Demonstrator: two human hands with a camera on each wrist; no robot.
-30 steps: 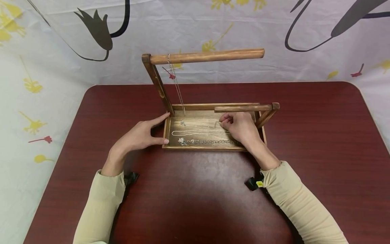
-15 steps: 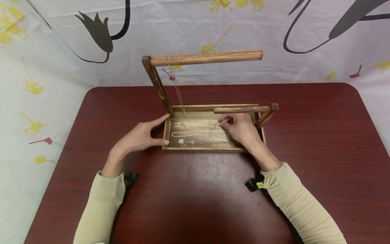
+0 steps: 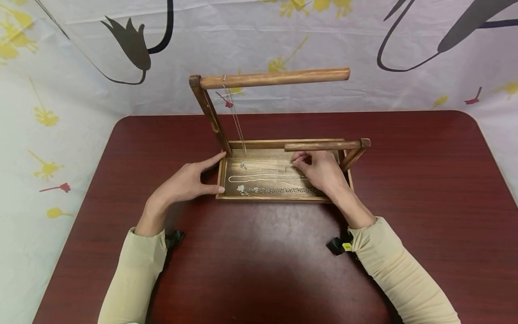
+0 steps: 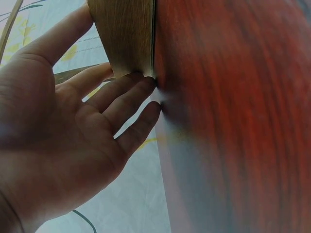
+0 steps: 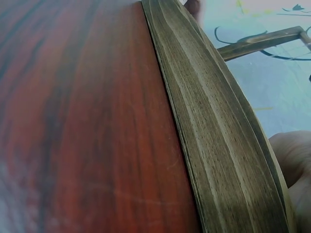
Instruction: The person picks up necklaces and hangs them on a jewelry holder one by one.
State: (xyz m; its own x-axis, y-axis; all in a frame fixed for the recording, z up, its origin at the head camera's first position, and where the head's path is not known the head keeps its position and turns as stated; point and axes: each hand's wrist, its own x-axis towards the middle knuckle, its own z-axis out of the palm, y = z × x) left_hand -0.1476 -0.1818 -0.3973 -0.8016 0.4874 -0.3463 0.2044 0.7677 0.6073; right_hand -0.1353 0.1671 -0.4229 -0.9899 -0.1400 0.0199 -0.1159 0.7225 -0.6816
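A brown wooden jewelry stand has a shallow tray point(image 3: 259, 157) as its base. My left hand point(image 3: 182, 181) spans the tray's left end, its thumb and forefinger extended at the corners. In the left wrist view, the fingers of my left hand point(image 4: 87, 116) lie against the end wall. Inside the tray at the right, my right hand point(image 3: 321, 168) pinches the end of a thin necklace point(image 3: 243, 165), which stretches left along the tray floor. Nearer the front lie a pale looped necklace point(image 3: 229, 178) and a chunkier silver chain point(image 3: 275, 190). The tray wall point(image 5: 214, 126) hides the right fingertips in the right wrist view.
A tall bar point(image 3: 275, 78) on a left post carries a hanging necklace point(image 3: 238, 124). The shorter bar point(image 3: 323, 145) reaches inward from the right post point(image 3: 352, 157), close above my right hand. The stand rests on a dark red table point(image 3: 267, 252), with a patterned cloth point(image 3: 259, 27) behind.
The short hanging end of the thin necklace at my right fingertips has shifted slightly. Both hands stay nearly where they were, and the stand has not moved.
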